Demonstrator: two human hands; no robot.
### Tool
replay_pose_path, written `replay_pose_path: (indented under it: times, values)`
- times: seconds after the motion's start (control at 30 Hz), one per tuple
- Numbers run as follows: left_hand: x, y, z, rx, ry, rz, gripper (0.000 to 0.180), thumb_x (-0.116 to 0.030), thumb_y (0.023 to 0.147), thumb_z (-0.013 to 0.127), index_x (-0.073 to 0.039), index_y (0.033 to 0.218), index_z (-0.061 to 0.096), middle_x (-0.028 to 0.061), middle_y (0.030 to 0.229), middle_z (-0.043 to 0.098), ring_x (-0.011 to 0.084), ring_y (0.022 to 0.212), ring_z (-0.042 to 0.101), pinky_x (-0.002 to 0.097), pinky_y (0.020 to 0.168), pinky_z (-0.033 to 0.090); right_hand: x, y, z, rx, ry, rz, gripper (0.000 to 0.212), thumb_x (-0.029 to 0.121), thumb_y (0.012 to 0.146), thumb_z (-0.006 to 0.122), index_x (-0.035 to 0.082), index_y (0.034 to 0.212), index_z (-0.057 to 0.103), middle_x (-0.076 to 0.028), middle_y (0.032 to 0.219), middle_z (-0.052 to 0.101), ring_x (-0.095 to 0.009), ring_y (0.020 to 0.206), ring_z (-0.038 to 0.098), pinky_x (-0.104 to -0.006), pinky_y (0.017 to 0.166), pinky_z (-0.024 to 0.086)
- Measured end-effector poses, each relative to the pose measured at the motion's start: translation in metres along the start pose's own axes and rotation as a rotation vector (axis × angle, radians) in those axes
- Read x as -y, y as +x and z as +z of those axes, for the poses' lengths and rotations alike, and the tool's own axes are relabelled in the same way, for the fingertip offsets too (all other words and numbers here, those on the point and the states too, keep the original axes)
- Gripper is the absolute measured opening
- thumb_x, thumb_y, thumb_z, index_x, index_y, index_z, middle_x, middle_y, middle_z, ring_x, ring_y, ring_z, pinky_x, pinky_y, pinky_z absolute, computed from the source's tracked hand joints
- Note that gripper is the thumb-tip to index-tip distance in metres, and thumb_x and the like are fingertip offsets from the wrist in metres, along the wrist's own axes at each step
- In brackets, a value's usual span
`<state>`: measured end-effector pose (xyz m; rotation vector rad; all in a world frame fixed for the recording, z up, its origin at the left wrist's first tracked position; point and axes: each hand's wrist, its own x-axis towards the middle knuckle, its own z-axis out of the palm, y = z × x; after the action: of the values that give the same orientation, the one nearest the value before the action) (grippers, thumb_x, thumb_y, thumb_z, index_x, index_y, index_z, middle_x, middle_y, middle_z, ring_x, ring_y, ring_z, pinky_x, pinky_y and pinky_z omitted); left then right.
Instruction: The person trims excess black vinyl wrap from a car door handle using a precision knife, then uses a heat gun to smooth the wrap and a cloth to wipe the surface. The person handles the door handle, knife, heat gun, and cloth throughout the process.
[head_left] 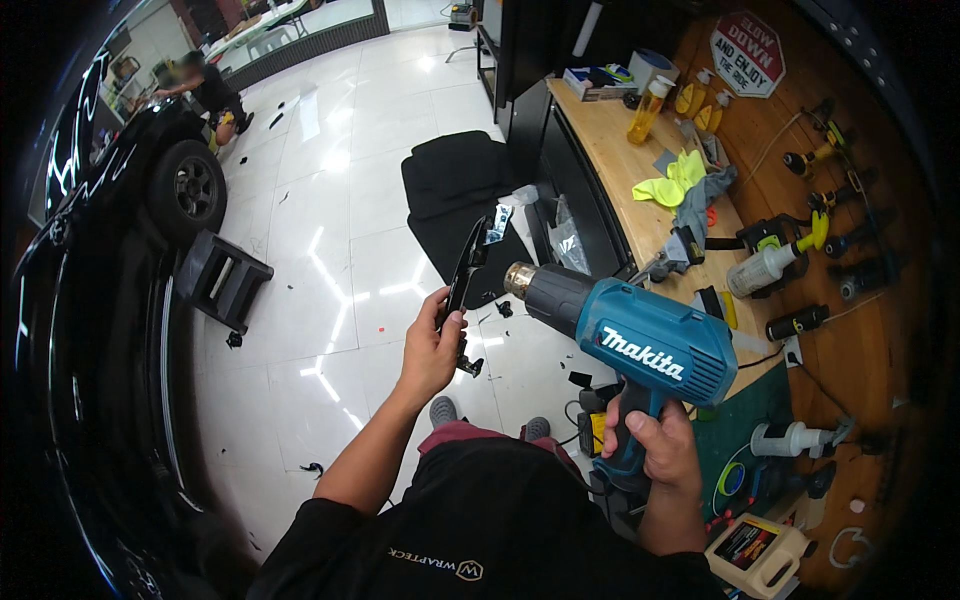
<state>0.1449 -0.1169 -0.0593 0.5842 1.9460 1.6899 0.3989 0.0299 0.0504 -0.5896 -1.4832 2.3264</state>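
Note:
In my right hand (pixel 645 440) is a teal and black heat gun (pixel 640 330), my fingers wrapped round its handle. Its metal nozzle (pixel 518 280) points left at the part in my other hand, a short gap away. My left hand (pixel 435 345) is closed round a slim, glossy black car door handle (pixel 466 270), held upright and slightly tilted. A bracket-like end sticks out below my fingers. A small silvery, shiny piece (pixel 499 222) shows by the upper end; I cannot tell whether it is attached.
A black car (pixel 110 330) stands along the left, a black step stool (pixel 225 280) beside it. Black mats (pixel 455 180) lie on the tiled floor among scraps. At the right, a wooden workbench (pixel 610 135) carries bottles, cloths and tools. Another person (pixel 210 95) crouches by the car, far left.

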Motion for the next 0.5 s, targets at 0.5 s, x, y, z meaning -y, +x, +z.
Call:
replay_pose_path:
  times: [0.5]
  values:
    - [0.017,0.009,-0.038,0.019,-0.175,0.026,0.033,-0.002,0.093,0.043,0.003,0.125,0.042,0.0129,0.113,0.057,0.0179,0.098,0.060,0.0312,0.087,0.049,-0.002,0.025,0.027,0.040,0.023,0.104,0.045,0.021,0.090,0.058,-0.003,0.122,0.038,-0.012,0.088,0.058,-0.018,0.069,0.060,-0.0325,0.061,0.053]
